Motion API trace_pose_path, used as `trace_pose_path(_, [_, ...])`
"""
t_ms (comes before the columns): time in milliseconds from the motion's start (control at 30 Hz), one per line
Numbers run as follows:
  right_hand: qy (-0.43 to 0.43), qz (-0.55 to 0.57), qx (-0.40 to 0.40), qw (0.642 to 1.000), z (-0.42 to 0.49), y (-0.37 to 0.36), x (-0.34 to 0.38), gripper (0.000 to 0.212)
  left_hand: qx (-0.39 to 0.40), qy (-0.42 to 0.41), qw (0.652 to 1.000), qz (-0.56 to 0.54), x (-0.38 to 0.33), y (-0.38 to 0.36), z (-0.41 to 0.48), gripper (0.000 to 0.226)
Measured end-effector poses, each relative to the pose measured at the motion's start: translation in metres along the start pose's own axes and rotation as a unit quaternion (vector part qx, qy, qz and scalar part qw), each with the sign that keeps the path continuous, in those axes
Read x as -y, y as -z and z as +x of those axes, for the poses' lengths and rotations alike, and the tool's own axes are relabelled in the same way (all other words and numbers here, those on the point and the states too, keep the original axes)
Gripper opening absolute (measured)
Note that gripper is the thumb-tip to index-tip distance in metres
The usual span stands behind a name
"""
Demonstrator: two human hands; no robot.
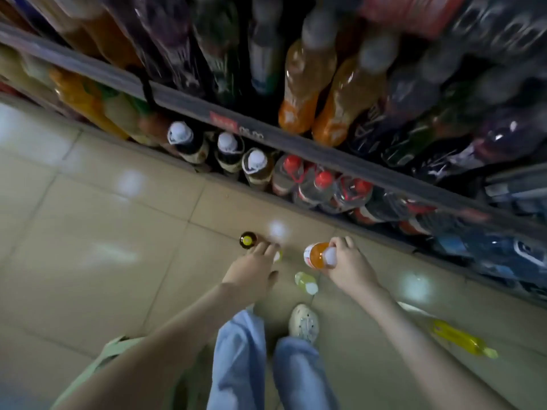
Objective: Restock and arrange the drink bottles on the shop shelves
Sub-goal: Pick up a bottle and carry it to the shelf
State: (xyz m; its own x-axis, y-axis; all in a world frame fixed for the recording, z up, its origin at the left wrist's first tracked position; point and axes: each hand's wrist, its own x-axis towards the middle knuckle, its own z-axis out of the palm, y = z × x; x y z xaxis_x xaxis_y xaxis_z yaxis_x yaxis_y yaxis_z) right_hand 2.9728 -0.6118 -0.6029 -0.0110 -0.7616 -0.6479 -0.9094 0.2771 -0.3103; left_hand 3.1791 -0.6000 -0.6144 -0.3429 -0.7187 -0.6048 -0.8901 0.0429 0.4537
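Observation:
I look straight down at a tiled floor beside the shop shelves. My right hand (pixel 347 263) grips an orange drink bottle (pixel 317 255) with a white cap. My left hand (pixel 254 269) reaches down with straight fingers over a small bottle (pixel 278 255) that it mostly hides. A dark bottle with a yellow cap (pixel 247 240) stands just beyond its fingertips. A pale green bottle (pixel 306 282) stands on the floor between my hands. A yellow bottle (pixel 461 338) lies on its side at the right.
The shelf edge (pixel 189 102) runs diagonally above the floor. Under it stand white-capped bottles (pixel 228 146) and red-capped bottles (pixel 322 182); above it, orange bottles (pixel 307 84) and dark ones. My shoe (pixel 305 321) and blue jeans are below my hands.

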Motion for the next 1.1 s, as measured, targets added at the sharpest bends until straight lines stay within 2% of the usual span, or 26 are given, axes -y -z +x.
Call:
trace_pose_path(200, [-0.058, 0.001, -0.04, 0.998, 0.087, -0.107, -0.09, 0.043, 0.011, 0.038, 0.999, -0.017, 0.046, -0.12, 0.054, 0.056])
trace_pose_path(333, [-0.075, -0.013, -0.009, 0.997, 0.139, -0.168, -0.13, 0.05, 0.019, 0.033, 0.999, 0.001, 0.057, -0.174, 0.101, 0.05])
trace_pose_path(400, [-0.095, -0.032, 0.028, 0.995, 0.159, -0.195, -0.142, 0.054, 0.02, 0.049, 0.999, 0.002, 0.058, -0.192, 0.119, 0.046])
trace_pose_path(467, [-0.107, -0.04, 0.05, 0.992, 0.166, -0.217, -0.152, 0.048, 0.029, 0.057, 0.998, 0.011, 0.058, -0.202, 0.129, 0.043])
trace_pose_path(533, [-0.116, -0.007, 0.045, 0.992, 0.159, -0.232, -0.16, 0.039, 0.034, 0.058, 0.998, 0.018, 0.056, -0.202, 0.13, 0.042])
trace_pose_path(600, [-0.129, 0.04, 0.049, 0.99, 0.143, -0.234, -0.164, 0.043, 0.037, 0.057, 0.997, 0.02, 0.052, -0.194, 0.123, 0.042])
trace_pose_path(700, [-0.139, 0.09, 0.051, 0.985, 0.111, -0.208, -0.158, 0.048, 0.035, 0.052, 0.998, 0.02, 0.036, -0.168, 0.102, 0.042])
trace_pose_path(833, [-0.108, 0.206, -0.03, 0.972, 0.052, -0.121, -0.12, 0.057, 0.022, 0.027, 0.999, 0.011, -0.014, -0.102, 0.065, 0.04])
trace_pose_path(900, [-0.078, 0.29, -0.096, 0.949, 0.015, -0.062, -0.093, 0.055, 0.008, -0.017, 1.0, -0.007, -0.053, -0.056, 0.046, 0.037])
trace_pose_path(1000, [-0.028, 0.395, -0.166, 0.903, -0.047, 0.038, -0.05, 0.04, -0.018, -0.075, 0.997, -0.02, -0.123, 0.024, 0.013, 0.034])
trace_pose_path(1100, [0.032, 0.445, -0.237, 0.863, -0.108, 0.135, -0.012, 0.025, -0.093, -0.155, 0.983, -0.035, -0.193, 0.106, -0.027, 0.029])
